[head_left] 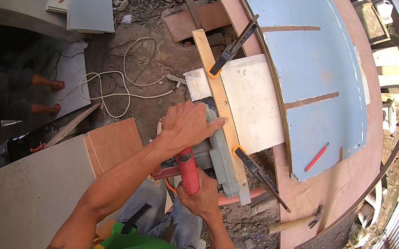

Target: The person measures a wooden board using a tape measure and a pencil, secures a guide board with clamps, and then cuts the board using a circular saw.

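A red and grey circular saw (pixel 214 151) lies with its long grey base along a straight wooden strip (pixel 231 126). My left hand (pixel 186 123) presses over the front of the saw, its fingers bent down and its thumb stretched toward the strip. Behind it my right hand (pixel 202 195) wraps round the red rear handle (pixel 186 170). Under the strip is a white board (pixel 254 99). An upper bar clamp (pixel 231 50) and a lower bar clamp (pixel 260 172), both black with orange pads, grip the strip. The blade is hidden.
A curved wooden panel with a blue sheet (pixel 301 62) lies at right, bearing a red pencil (pixel 317 157) and a hammer (pixel 294 222). A pale cord (pixel 127 80) loops over the dirt at left. Another person's legs (pixel 44 94) show at far left. A large board (pixel 20 199) lies lower left.
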A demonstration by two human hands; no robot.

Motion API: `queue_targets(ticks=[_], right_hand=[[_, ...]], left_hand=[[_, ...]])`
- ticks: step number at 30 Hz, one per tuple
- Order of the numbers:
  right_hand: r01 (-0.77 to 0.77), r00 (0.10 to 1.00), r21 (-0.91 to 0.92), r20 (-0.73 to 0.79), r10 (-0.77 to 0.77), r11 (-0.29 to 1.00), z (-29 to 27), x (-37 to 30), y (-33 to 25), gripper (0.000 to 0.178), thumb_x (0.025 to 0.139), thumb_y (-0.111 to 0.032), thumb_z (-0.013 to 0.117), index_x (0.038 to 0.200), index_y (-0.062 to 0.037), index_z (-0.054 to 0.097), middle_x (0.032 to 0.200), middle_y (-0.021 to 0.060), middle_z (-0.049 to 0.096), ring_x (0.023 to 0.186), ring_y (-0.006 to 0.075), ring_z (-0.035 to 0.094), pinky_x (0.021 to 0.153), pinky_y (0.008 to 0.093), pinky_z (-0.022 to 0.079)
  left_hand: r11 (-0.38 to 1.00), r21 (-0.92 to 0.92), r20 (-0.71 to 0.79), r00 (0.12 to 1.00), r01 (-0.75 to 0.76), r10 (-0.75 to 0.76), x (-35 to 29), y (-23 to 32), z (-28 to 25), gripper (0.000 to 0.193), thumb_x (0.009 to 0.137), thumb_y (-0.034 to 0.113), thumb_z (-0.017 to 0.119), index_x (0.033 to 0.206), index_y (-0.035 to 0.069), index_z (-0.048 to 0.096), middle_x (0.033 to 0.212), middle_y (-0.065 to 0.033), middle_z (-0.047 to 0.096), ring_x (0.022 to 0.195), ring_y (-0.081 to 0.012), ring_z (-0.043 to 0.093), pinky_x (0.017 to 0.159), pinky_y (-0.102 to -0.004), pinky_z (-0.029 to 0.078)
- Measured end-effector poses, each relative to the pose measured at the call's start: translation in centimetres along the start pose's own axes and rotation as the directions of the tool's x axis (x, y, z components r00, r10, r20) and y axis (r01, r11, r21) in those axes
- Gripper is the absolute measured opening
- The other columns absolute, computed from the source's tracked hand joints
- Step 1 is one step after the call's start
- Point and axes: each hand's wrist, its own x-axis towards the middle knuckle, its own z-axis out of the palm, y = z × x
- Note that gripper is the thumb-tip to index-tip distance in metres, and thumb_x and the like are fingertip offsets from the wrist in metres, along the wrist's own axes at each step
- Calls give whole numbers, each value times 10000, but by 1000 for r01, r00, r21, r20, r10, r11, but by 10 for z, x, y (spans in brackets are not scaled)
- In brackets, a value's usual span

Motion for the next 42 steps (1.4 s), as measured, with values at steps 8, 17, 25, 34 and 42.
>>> queue_targets(ticks=[8,17,25,34,42], right_hand=[[-35,999,15,9,34,999,0,2,-1,341,713,-115,714,1021,-16,607,731,147,615,623,316,620,637,380,514],[-28,1000,32,12,27,999,1,7,-4,354,713,-122,717,1030,-13,604,734,154,617,627,332,619,639,382,516],[-26,1000,11,7,26,1000,2,12,-8,318,720,-114,710,996,-10,590,727,166,615,626,354,618,631,390,513],[-33,999,28,6,33,999,2,17,-11,323,718,-128,706,994,-6,592,745,188,622,664,391,626,651,408,518],[-21,1000,43,3,21,999,4,18,-9,323,724,-128,707,1005,-13,599,758,185,626,667,384,629,653,405,518]], left_hand=[[1000,3,-28,1000,4,-4,3,-2,1,694,854,621,602,823,-66,695,847,-293,678,839,-427,684,745,-511,539],[1000,3,-28,1000,3,-3,6,-3,-4,690,856,616,604,836,-67,698,836,-283,680,825,-421,685,744,-503,540],[1000,12,-27,1000,8,-8,10,-5,-7,700,852,621,605,855,-74,696,863,-294,679,850,-424,684,760,-500,538],[999,27,-29,999,28,-27,13,-4,-11,726,850,642,594,859,-76,700,861,-290,682,846,-425,687,757,-496,543],[999,12,-21,999,46,-46,16,-6,-11,799,817,685,608,879,-107,689,863,-318,671,846,-435,682,756,-491,536]])
